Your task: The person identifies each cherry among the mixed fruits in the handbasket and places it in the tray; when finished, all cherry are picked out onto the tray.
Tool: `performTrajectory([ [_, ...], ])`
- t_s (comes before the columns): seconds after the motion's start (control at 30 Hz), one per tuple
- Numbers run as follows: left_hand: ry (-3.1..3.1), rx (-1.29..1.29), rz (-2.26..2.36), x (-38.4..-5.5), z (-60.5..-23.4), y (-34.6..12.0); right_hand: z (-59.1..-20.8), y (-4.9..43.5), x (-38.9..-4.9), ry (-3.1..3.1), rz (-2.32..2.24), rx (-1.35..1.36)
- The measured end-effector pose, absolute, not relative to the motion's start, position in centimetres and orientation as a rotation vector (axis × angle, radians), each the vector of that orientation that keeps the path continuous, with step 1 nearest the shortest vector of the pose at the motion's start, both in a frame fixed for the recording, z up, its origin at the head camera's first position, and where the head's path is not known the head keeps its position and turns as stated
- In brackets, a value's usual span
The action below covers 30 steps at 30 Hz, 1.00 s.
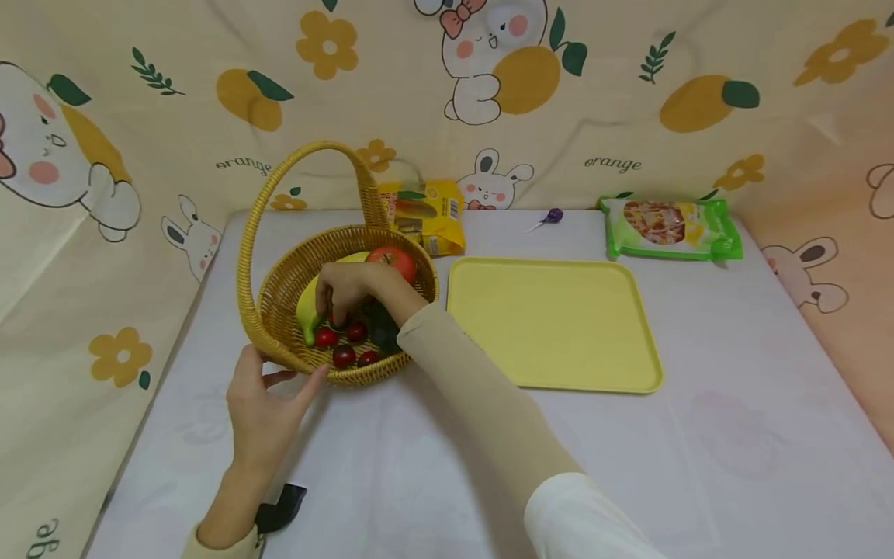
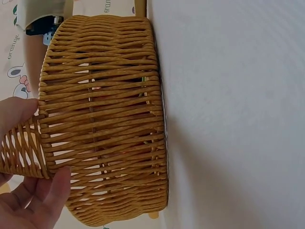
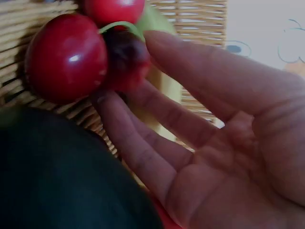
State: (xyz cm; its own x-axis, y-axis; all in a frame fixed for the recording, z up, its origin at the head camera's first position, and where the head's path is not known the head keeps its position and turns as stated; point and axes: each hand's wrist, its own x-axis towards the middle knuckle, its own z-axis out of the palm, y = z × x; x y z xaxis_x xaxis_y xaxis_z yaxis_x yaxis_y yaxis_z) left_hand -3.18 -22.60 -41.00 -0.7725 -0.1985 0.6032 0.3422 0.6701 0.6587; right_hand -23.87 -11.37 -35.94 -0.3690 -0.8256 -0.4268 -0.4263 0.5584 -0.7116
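Right wrist: fingers (image 3: 140, 155) pinch 1 dark cherry (image 3: 126, 62) inside the basket (image 3: 202, 19).

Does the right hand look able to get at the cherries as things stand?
Likely yes: inside the open-topped basket, the right hand seems to have its fingers around one cherry.

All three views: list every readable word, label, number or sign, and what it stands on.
"orange": twice on the back of the patterned cloth, head view.
"ge": cloth, lower left, cut by the picture's edge.
"orange": cloth, sideways, left wrist view; another there is cut off.
Yellow packet: print too small and blurred to read.
Green packet: nothing legible.
Right wrist view: none.
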Motion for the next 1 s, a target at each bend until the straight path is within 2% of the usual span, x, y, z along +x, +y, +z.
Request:
performTrajectory([
  [0.23, -2.23, -0.104, -1.055, -3.3, -41.1, -22.4, -36.8, -11.5, -23.6, 2.025, -0.6, -1.061],
  [0.43, -2.225, -0.094, -1.064, -3.3, -41.2, -22.3, -35.3, -9.5, -24.0, 1.96, -0.831, -1.163],
  [0.63, -2.229, -0.084, -1.083, -3.2, -41.1, -22.3, -32.1, -3.3, -24.6, 1.91, -1.212, -1.243],
  [0.77, -2.243, -0.085, -1.089, -3.2, -41.2, -22.3, -31.3, 2.8, -25.4, 1.948, -1.404, -1.162],
  [0.9, -2.261, -0.052, -1.099, -3.2, -41.1, -22.3, -32.6, 8.2, -26.5, 2.092, -1.457, -0.957],
  [1.0, -2.28, -0.021, -1.103, -3.0, -40.9, -22.4, -34.8, 10.3, -27.3, 2.174, -1.457, -0.829],
])
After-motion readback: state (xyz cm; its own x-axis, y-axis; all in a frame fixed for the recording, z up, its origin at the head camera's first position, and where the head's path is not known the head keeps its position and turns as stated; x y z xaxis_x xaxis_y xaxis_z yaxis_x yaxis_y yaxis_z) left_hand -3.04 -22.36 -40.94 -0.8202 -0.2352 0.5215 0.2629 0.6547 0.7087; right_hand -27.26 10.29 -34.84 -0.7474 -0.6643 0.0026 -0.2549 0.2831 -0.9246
